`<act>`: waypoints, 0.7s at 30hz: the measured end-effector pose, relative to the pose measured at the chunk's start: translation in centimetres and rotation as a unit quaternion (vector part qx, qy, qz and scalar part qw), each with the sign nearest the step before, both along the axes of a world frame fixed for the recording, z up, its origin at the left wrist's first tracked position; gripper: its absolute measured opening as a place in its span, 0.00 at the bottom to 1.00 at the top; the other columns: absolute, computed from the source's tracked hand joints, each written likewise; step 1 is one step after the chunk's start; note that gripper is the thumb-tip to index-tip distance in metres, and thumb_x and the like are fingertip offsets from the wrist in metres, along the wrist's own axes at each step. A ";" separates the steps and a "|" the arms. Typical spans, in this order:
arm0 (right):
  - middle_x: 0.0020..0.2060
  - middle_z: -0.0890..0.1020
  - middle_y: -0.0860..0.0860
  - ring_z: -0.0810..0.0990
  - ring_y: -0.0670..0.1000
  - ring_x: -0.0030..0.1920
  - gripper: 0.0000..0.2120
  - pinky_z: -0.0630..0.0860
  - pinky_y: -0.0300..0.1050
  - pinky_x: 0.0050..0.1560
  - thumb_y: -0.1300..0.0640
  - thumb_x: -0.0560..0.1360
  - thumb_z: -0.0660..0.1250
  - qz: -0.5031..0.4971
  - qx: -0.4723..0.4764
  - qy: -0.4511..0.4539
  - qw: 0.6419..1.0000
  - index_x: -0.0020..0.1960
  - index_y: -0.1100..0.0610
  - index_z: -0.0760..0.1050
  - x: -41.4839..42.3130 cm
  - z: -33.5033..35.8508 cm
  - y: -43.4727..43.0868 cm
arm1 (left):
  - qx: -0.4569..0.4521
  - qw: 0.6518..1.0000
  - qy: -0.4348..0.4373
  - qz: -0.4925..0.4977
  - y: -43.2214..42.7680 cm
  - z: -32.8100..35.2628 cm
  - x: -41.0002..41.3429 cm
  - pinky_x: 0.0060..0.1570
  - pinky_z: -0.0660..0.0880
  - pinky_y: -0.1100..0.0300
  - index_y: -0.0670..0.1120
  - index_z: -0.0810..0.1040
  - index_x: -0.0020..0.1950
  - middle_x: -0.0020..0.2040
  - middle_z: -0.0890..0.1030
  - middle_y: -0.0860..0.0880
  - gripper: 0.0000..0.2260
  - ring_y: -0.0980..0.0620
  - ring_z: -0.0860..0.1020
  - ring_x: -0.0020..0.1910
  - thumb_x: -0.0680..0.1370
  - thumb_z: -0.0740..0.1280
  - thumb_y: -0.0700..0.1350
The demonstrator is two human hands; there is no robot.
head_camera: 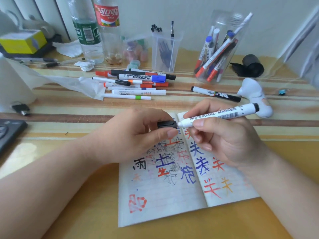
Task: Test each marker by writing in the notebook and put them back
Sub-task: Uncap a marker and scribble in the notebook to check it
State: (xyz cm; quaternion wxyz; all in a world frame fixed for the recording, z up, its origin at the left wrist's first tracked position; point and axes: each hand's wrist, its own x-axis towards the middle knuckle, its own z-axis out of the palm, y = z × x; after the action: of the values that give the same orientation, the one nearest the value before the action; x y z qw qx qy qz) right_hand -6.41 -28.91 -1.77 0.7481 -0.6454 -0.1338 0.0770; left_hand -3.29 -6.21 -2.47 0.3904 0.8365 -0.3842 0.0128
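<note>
Black cap (167,124) pinched in L hand (138,135) fingertips, at tip of white marker (219,115) gripped by R hand (224,140) thumb & fingers, just above notebook (164,195). Move cap straight along barrel, no bending; hold R steady.

Soft, bright light is filling the scene. Glare is shining on the tabletop (24,150) left of the left hand (138,135). Beyond it, the far corners are blurring and bending.
</note>
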 end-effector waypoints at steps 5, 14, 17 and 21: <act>0.33 0.82 0.62 0.80 0.57 0.28 0.05 0.68 0.38 0.22 0.65 0.71 0.71 -0.013 -0.007 -0.026 1.000 0.44 0.61 0.76 -0.2 0.1 0.2 | -0.030 0.999 0.013 -0.025 -0.3 -0.1 -0.1 0.33 0.71 0.56 0.48 0.82 0.48 0.34 0.74 0.55 0.12 0.52 0.72 0.33 0.82 0.66 0.54; 0.29 0.80 0.61 0.75 0.52 0.22 0.08 0.69 0.39 0.19 0.64 0.70 0.74 -0.050 0.049 0.046 0.996 0.37 0.61 0.75 -0.4 0.6 1.6 | -0.022 0.987 -0.149 0.064 -0.8 0.6 -1.0 0.37 0.66 0.67 0.43 0.82 0.46 0.34 0.72 0.56 0.08 0.58 0.69 0.34 0.81 0.69 0.46; 0.27 0.77 0.59 0.72 0.51 0.20 0.12 0.66 0.37 0.18 0.57 0.67 0.72 -0.061 0.033 0.069 0.995 0.39 0.64 0.73 -0.6 1.0 2.1 | -0.027 0.985 -0.155 0.074 -1.3 0.5 -1.1 0.34 0.69 0.61 0.43 0.81 0.44 0.33 0.73 0.54 0.12 0.56 0.70 0.32 0.81 0.68 0.49; 0.26 0.74 0.57 0.68 0.51 0.21 0.12 0.61 0.35 0.20 0.55 0.69 0.76 -0.078 -0.028 0.049 0.995 0.37 0.58 0.74 -0.3 0.5 1.7 | -0.007 0.989 -0.134 0.067 -1.4 0.2 -0.6 0.32 0.70 0.57 0.45 0.81 0.43 0.32 0.73 0.55 0.15 0.54 0.71 0.32 0.82 0.65 0.54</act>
State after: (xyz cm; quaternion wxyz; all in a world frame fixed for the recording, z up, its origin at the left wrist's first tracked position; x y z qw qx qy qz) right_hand -6.75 -27.21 -1.28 0.7394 -0.6697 -0.0437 0.0538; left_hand -3.94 -7.64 -2.23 0.3393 0.8484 -0.3762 0.1537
